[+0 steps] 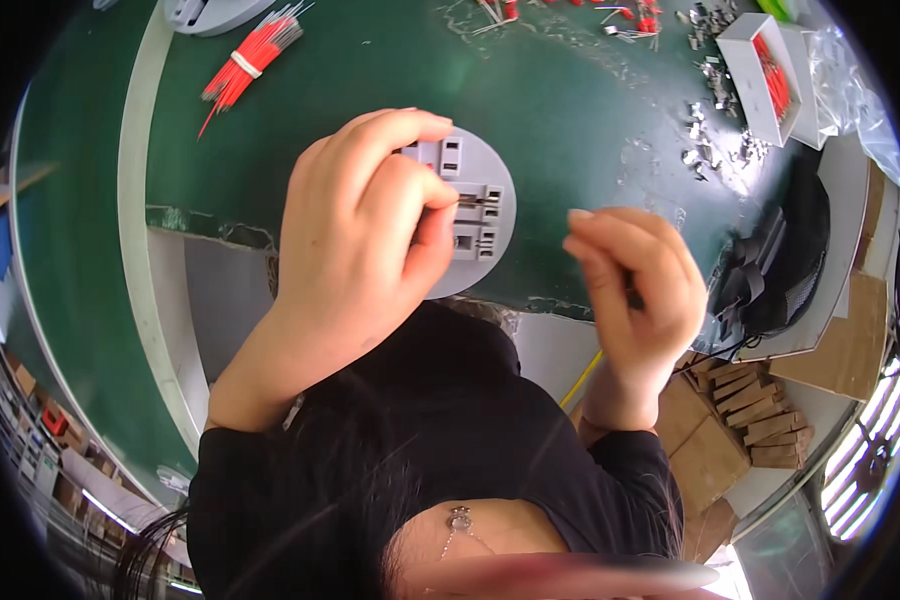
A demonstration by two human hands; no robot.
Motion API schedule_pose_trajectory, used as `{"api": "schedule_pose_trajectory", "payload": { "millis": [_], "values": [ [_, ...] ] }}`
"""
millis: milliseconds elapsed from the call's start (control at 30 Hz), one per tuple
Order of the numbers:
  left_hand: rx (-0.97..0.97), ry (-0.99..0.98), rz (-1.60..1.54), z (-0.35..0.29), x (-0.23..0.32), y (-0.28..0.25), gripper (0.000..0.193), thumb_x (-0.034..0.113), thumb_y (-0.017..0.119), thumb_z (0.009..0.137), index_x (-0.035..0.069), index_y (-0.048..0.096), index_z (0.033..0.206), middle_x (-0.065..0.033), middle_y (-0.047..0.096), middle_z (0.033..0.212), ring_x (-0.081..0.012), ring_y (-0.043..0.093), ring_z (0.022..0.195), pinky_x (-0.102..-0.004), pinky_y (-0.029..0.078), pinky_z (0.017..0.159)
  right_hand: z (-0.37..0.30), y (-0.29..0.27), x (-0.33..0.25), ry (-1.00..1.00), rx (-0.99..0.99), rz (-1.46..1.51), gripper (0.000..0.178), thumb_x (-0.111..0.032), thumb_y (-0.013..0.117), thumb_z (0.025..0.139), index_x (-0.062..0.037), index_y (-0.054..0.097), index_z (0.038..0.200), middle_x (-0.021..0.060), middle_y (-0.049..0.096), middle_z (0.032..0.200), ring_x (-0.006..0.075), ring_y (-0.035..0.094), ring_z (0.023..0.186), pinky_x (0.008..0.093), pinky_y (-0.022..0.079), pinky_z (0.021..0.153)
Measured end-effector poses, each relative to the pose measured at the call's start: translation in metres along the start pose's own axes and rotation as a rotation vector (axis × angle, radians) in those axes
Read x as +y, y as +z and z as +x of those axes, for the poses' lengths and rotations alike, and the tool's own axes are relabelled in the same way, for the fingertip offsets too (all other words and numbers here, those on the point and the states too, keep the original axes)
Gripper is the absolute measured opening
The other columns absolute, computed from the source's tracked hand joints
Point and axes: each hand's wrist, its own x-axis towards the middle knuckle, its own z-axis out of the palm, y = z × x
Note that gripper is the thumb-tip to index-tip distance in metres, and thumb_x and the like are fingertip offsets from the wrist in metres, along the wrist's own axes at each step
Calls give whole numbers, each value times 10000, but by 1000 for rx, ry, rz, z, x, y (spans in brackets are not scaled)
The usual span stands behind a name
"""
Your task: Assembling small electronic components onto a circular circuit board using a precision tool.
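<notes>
A round, light grey plastic socket base (497, 165) lies near the table's front edge, with rectangular slots and small metal contacts in its face. My left hand (355, 215) covers its left part. The thumb and index finger of that hand pinch the end of a thin metal strip (469, 201) lying in a middle slot of the base. To the right of the base, my right hand (650, 280) hovers apart from it with curled fingers, thumb and fingertips close together. Whether anything small is between them cannot be made out.
A banded bundle of red wires (245, 62) lies at the far left, near another grey plastic part (215, 12). Loose metal clips (715, 150) are scattered at the right. Behind them stands a white box (753, 85) of red wires. A black mesh item (795, 260) sits at the right edge.
</notes>
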Motion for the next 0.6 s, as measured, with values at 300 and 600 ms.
{"api": "schedule_pose_trajectory", "payload": {
  "millis": [300,600],
  "values": [
    [-33,9,7,-2,-1,-5,236,-54,707,731,63,572,885,-134,628,1234,-317,615,1054,-387,496,874,4,32,-3,-104,12,-131,210,-16,783,789,-76,706,974,46,719,853,208,648,650,305,488,570],
    [-31,18,8,-1,-2,-3,248,-53,705,724,65,553,880,-129,635,1216,-302,612,1016,-383,489,839,2,35,-16,242,0,26,168,-19,805,770,-65,660,844,42,685,770,145,562,543,269,416,493]
  ]
}}
